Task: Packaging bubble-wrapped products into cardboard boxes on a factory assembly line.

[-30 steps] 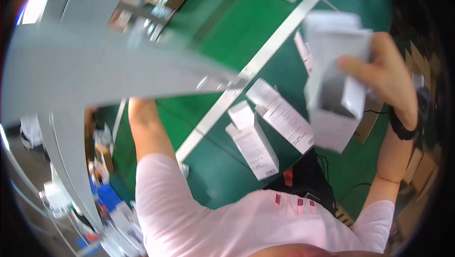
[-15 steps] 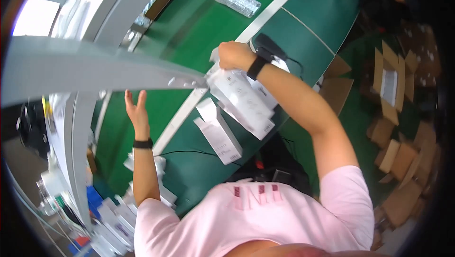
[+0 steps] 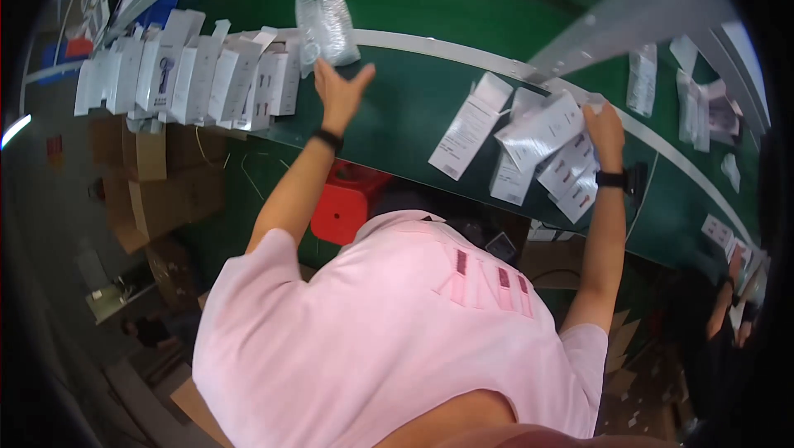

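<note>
My left hand (image 3: 337, 99) reaches up to the bubble-wrapped packages (image 3: 335, 30) by the pale strip, thumb and fingers spread apart. Its fingertips are at their lower edge; whether they touch I cannot tell. At the right, my right hand (image 3: 605, 130) is closed on the end of a white carton (image 3: 542, 130), which lies tilted over other white cartons. Part of the grip is hidden behind the fingers. Just left of that pile lies a white carton with its end flaps up (image 3: 470, 127). A black device (image 3: 635, 182) sits beside my right wrist.
Several white cartons (image 3: 194, 80) stand in a row at the left. A grey post (image 3: 637, 14) slants over the green table (image 3: 397, 105). More bubble-wrapped packages (image 3: 642, 80) lie beyond the strip. A red stool (image 3: 343, 204) is below the edge; a co-worker's hands (image 3: 728, 299) are far right.
My view has swung left, bringing the carton row and stool into sight. My left hand has gone from beside the post to the bubble-wrapped packages. My right hand stays at the carton pile.
</note>
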A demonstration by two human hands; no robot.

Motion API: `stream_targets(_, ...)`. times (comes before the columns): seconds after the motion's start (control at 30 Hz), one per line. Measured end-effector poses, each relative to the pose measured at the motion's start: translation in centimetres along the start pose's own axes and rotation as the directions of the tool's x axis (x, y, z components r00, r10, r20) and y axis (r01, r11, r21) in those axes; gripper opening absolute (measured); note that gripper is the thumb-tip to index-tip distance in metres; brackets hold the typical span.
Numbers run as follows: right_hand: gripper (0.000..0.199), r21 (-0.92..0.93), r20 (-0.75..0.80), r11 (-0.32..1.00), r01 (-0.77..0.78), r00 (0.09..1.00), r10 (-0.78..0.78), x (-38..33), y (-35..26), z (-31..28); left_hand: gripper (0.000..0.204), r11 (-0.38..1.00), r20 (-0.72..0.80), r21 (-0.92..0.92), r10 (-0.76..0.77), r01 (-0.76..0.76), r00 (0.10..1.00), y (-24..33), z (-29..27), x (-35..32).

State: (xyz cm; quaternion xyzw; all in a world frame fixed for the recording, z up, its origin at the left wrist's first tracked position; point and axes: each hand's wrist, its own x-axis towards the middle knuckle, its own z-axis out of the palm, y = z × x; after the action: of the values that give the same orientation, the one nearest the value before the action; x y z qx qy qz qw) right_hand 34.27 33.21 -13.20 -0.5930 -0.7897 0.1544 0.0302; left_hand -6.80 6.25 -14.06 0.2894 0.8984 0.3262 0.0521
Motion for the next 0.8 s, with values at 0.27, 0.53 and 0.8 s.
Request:
stream_targets(0.27, 0.036, 0.289, -0.036, 0.950, -0.116, 0.991, 0.132, -5.4, -5.6, -5.4, 0.099, 0.859, -0.116, 0.504, 0.170, -0.090, 0.979, -2.7, 4.4, 12.4)
stream_targets(0.53, 0.025, 0.854, 0.347, 0.473, -0.217, 0.914, -0.208, -8.6, -19.6, -3.7, 0.056, 0.748, 0.166, 0.519, 0.388, -0.415, 0.907, -6.5, 4.4, 6.3)
stream_targets(0.8, 0.023, 0.737, 0.570, 0.557, -0.383, 0.795, -0.208, -0.9, -24.8, 11.5, 0.084, 0.968, 0.237, 0.228, 0.053, -0.108, 0.970, -4.9, 3.5, 5.0)
